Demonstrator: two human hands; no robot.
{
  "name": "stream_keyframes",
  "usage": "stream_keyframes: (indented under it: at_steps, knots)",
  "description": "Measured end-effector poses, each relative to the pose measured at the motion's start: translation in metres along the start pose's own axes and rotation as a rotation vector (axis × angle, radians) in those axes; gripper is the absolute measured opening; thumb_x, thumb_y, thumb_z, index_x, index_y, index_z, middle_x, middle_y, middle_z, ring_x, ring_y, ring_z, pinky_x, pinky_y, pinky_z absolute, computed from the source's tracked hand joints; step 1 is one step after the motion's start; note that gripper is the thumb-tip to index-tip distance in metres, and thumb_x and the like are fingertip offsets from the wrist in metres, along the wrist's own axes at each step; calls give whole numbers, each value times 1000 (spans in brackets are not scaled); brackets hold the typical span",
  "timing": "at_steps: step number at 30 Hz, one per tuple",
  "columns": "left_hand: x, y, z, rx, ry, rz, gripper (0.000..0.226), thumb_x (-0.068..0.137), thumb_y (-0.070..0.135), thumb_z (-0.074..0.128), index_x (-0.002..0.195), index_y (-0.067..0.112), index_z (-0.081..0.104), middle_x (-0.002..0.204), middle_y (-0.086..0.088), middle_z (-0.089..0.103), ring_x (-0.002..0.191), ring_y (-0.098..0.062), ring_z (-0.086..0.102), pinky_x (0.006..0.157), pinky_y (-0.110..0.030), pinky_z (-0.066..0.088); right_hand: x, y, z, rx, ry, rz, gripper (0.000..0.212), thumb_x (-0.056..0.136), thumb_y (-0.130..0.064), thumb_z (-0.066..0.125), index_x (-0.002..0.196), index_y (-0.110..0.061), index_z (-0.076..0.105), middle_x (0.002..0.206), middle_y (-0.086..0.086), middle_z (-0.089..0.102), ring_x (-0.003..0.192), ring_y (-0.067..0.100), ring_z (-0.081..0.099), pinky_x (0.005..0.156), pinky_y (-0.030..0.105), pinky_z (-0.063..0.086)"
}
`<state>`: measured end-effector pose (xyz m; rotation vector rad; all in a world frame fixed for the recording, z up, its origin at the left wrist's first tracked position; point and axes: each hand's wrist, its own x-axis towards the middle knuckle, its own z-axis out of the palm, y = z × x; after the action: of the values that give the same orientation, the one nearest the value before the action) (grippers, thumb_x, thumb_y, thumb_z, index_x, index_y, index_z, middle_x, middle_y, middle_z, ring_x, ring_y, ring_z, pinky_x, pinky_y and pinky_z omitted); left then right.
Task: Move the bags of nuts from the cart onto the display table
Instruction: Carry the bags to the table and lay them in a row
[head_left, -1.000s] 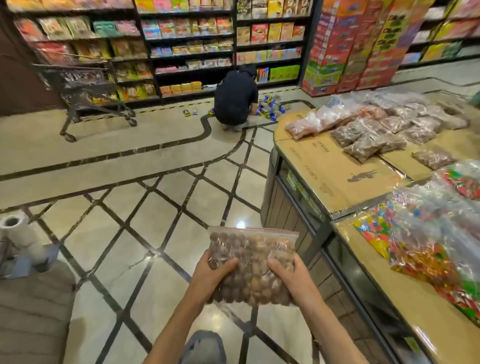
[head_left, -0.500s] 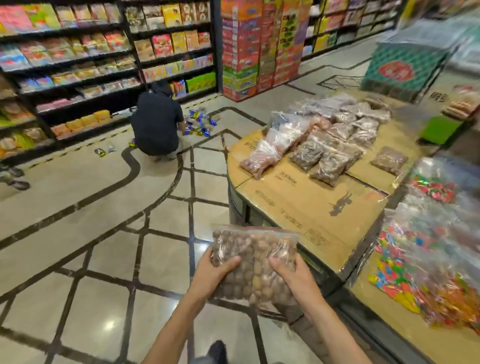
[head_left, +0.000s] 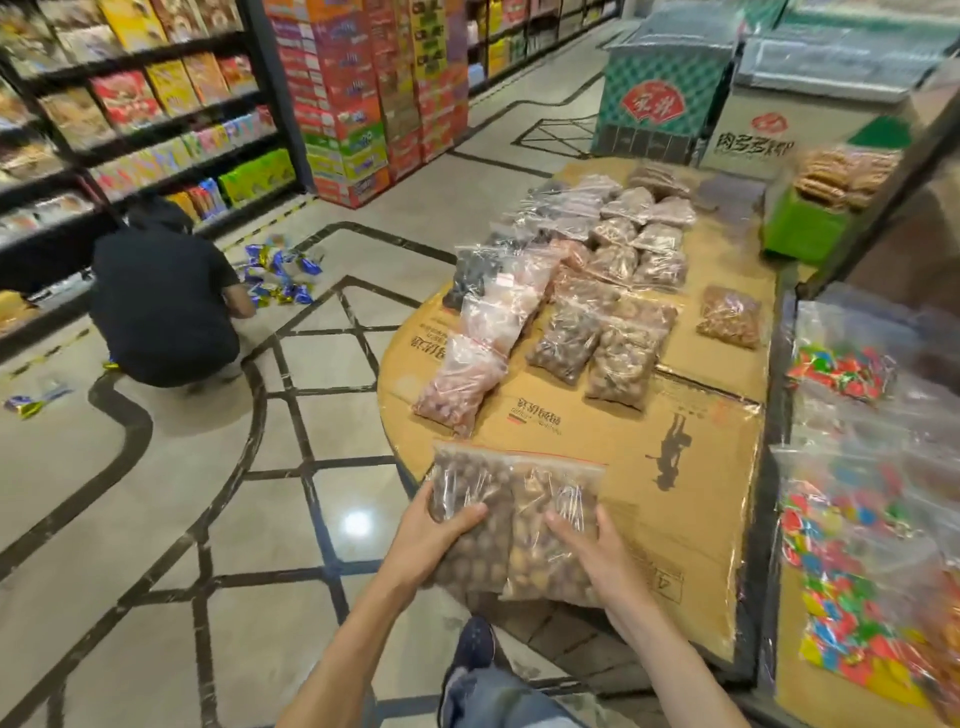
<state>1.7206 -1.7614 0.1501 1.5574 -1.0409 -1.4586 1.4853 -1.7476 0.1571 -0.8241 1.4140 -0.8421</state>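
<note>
A clear zip bag of round brown nuts (head_left: 519, 499) is held in front of me at the near edge of the cardboard-covered display table (head_left: 623, 457). My left hand (head_left: 436, 535) grips its left side, thumb on top. My right hand (head_left: 592, 556) grips its right side, fingers spread over the front. Several other bags of nuts (head_left: 571, 301) lie in rows across the far part of the table. The cart is out of view.
A person in black (head_left: 161, 301) crouches on the floor by stocked shelves (head_left: 156, 104), with blue packets (head_left: 280, 275) scattered nearby. Bags of colourful candy (head_left: 857, 545) cover the surface to the right. A green freezer (head_left: 660, 93) stands behind the table. My shoe (head_left: 472, 649) is below.
The view has swung right and closer to the table. The bag, held in both hands, has moved from over the floor to the table's near edge.
</note>
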Motion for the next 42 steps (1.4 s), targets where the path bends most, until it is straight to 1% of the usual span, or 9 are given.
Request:
stream_keyframes:
  at_steps: [5, 11, 21, 23, 26, 29, 32, 36, 42]
  knots:
    - [78, 27, 3, 61, -79, -49, 69, 76, 47, 92, 135, 30, 59, 125, 3, 75, 109, -15, 75, 97, -41, 62, 52, -28, -1, 50, 89, -3, 109, 91, -51, 76, 171, -17, 11, 178, 3, 16, 162, 28, 24, 129, 52, 24]
    - [160, 52, 30, 177, -170, 20, 43, 87, 33, 86, 122, 37, 61, 118, 11, 76, 105, -4, 73, 94, -28, 59, 105, -46, -15, 129, 201, -15, 113, 87, -56, 76, 171, -19, 10, 179, 0, 13, 164, 27, 20, 129, 53, 22]
    - [282, 93, 91, 332, -322, 99, 54, 88, 17, 85, 130, 27, 54, 115, 11, 71, 94, 8, 67, 71, -4, 50, 159, -60, -59, 160, 368, 42, 119, 79, -64, 74, 171, -21, 11, 178, -1, 15, 164, 26, 20, 130, 55, 22]
    - [299, 101, 99, 397, -300, 146, 56, 84, 26, 89, 130, 24, 57, 123, 3, 72, 110, -11, 70, 79, -10, 54, 165, -61, -64, 174, 389, 50, 116, 82, -63, 76, 171, -23, 12, 178, -2, 16, 163, 25, 23, 129, 54, 24]
    - [324, 90, 105, 493, -260, 232, 70, 79, 46, 90, 139, 29, 57, 127, 3, 68, 119, -13, 67, 103, -38, 57, 176, -57, -67, 180, 415, 75, 114, 84, -61, 78, 171, -24, 14, 178, -2, 18, 163, 26, 24, 129, 55, 24]
    - [320, 86, 104, 481, -212, 248, 93, 83, 36, 89, 159, 32, 34, 146, 0, 53, 134, -12, 52, 116, -36, 42, 182, -52, -67, 181, 421, 84, 119, 81, -63, 79, 171, -25, 11, 178, -4, 15, 164, 25, 20, 130, 56, 21]
    - [312, 88, 103, 433, -193, 260, 91, 90, 18, 83, 162, 23, 27, 155, 7, 43, 141, -7, 43, 120, -30, 35, 189, -47, -65, 136, 424, 81, 122, 77, -66, 79, 171, -25, 11, 178, -3, 15, 164, 26, 19, 131, 58, 20]
    - [311, 83, 102, 471, -148, 325, 81, 96, 25, 76, 161, 23, 28, 157, 13, 40, 145, -5, 40, 126, -40, 33, 207, -60, -66, 52, 427, 40, 116, 83, -63, 77, 171, -26, 12, 177, -5, 18, 163, 26, 22, 130, 60, 22]
    - [303, 75, 106, 563, -145, 390, 86, 103, 50, 58, 167, 31, 4, 164, -10, 34, 150, -27, 34, 125, -52, 32, 240, -69, -69, -120, 478, 20, 81, 97, -51, 72, 161, -19, 34, 159, 0, 27, 158, 32, 28, 128, 55, 28]
